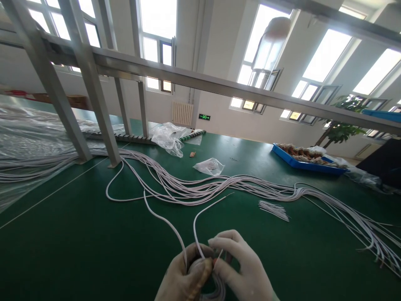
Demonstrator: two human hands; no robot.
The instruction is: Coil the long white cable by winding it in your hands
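Both gloved hands are close together at the bottom of the head view. Left hand curls around a small coil of white wire, and right hand pinches the same coil from the other side, fingers closed on it. Two loose ends of this wire rise from the coil and lie over the green table. Further back, a long wire bundle crosses the table. Near it lie a plastic bag and a blue tray.
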